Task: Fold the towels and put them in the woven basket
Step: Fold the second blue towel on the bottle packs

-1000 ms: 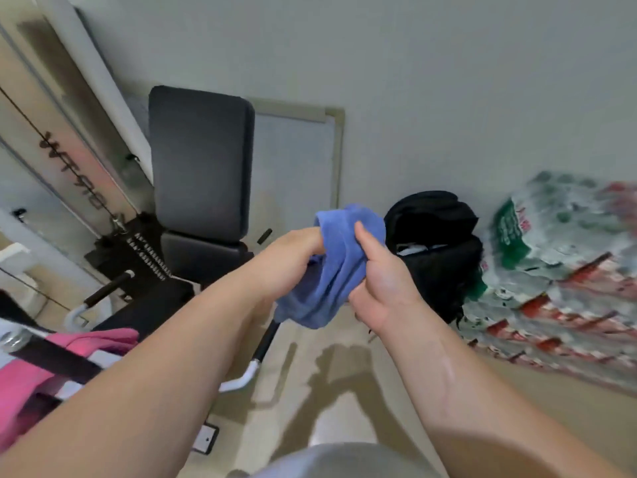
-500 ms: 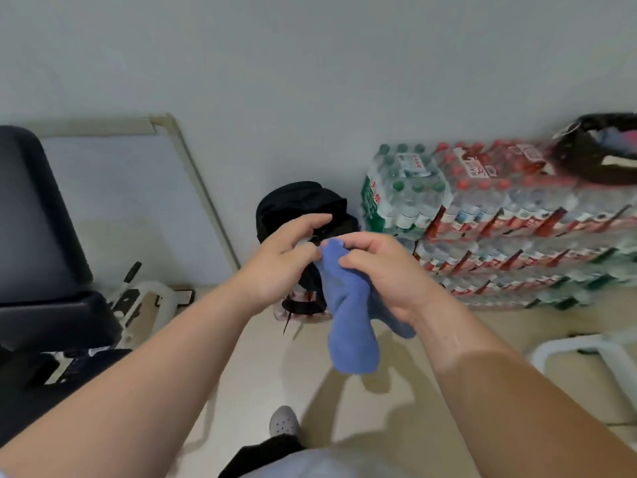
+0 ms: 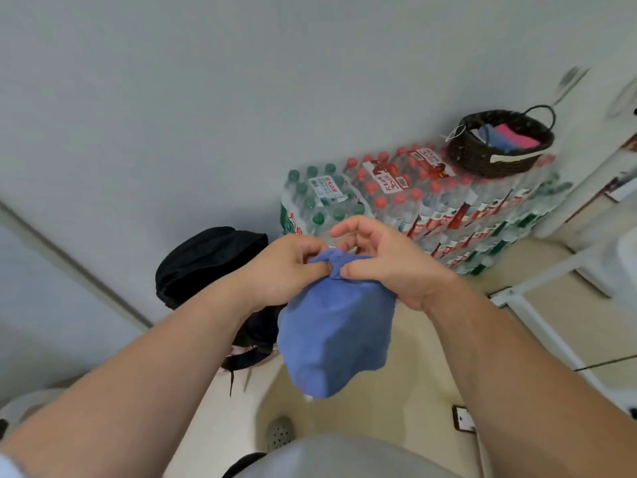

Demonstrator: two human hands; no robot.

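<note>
Pinching the bunched top edge of the towel [image 3: 334, 336], the left hand [image 3: 286, 267] and right hand [image 3: 389, 267] sit close together with forearms converging. The right hand's upper fingers lift loose while its thumb clamps cloth. The towel hangs free above the floor [image 3: 410, 357]. The basket [image 3: 499, 157] rests on bottle packs [image 3: 431, 208] by the wall, well apart to the right. A bag [image 3: 206, 263] lies near on the left.
</note>
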